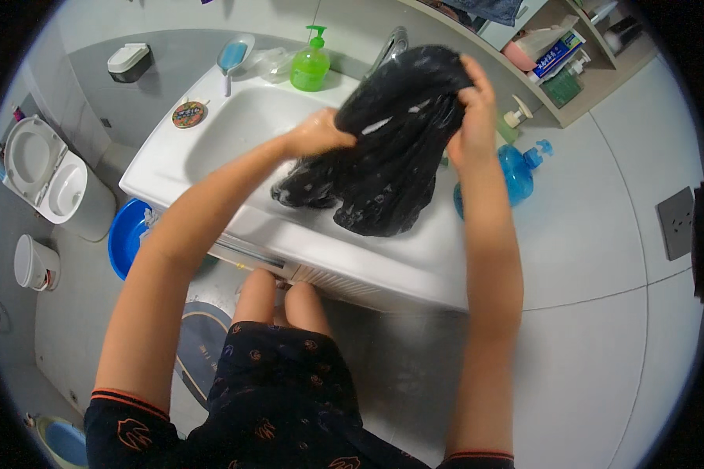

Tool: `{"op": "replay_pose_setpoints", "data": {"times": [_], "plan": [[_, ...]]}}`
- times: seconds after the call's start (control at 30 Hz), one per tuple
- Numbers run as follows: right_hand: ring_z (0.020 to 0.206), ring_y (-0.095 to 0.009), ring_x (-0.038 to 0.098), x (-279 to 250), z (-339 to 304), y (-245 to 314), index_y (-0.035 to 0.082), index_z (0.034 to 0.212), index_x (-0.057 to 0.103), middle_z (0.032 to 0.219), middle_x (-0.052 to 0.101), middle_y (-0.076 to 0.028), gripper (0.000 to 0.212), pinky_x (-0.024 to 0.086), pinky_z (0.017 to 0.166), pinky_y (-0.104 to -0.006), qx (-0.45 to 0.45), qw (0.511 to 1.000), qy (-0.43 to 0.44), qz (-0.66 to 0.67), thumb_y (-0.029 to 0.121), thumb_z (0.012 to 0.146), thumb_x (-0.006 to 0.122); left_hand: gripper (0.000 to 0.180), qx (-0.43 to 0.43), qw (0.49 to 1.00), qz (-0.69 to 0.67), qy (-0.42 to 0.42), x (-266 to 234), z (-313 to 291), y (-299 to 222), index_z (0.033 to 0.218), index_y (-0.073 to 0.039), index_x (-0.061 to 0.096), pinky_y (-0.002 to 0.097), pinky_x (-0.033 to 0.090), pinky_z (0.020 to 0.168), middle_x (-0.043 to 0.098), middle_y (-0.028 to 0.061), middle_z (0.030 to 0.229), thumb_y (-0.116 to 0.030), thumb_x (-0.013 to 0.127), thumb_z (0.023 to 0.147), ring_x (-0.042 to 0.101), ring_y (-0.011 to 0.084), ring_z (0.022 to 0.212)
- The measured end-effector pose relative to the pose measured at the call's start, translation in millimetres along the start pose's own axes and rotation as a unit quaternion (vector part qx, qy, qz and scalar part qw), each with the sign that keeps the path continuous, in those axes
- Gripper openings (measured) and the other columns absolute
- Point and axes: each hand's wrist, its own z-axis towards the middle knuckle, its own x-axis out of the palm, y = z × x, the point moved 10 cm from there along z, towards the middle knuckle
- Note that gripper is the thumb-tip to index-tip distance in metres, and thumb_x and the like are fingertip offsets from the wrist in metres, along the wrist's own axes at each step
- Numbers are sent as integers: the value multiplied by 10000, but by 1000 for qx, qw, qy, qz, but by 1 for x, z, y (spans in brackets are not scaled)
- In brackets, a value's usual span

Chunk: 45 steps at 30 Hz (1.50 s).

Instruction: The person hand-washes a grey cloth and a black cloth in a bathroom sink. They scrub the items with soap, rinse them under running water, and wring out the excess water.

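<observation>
Seen from the head camera, one person's left hand point(322, 134) and right hand point(475, 117) both grip one black cloth point(403, 160) over one glossy white sink point(219, 148). Soft, crumpled and flecked with white, the fabric hangs in folds between them, the left hand closed on its left edge, the right clutching its upper right edge. One translucent green pump bottle point(310, 70) and one curved metal faucet point(393, 45) stand behind.
</observation>
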Motion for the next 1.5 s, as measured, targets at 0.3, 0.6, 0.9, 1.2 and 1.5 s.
{"op": "replay_pose_setpoints", "data": {"times": [0.3,0.6,0.9,1.2,1.5], "plan": [[1292,-346,396,26,-25,-48,-46,1396,328,1395,393,-243,986,259,1098,-405,130,845,261,-449,372,642,807,374,-31,906,-401,-133,-74,1,-41,1155,-59,584,390,470,861,637,92,1080,-328,436,941,590,208,945],[1158,-266,508,62,-17,-77,-15,1295,426,1223,541,-172,774,371,1013,-346,28,923,208,-321,290,691,801,519,25,975,-163,-150,-49,-7,-105,1273,61,462,324,457,888,577,186,1117,25,373,763,570,236,1014],[934,-249,613,47,10,-69,-31,1083,577,1014,618,-142,286,506,836,-385,126,991,22,40,-3,837,435,1044,41,996,-78,27,-46,-38,-72,1436,-44,235,413,208,1134,414,171,1355,-378,831,647,340,288,1319],[841,-251,625,127,35,-39,-28,978,617,907,651,-125,246,511,795,-359,83,976,96,174,76,850,435,546,48,983,-110,-137,-5,-39,47,1173,22,562,323,440,920,633,121,1077,-264,741,744,596,219,978],[1088,-311,556,-17,-58,-89,0,1239,482,1201,551,-154,348,492,922,-464,160,979,-93,89,81,901,469,444,-69,799,-572,-172,-32,-18,75,1191,-40,565,411,473,924,620,139,1140,-377,462,922,605,264,1001]]}}
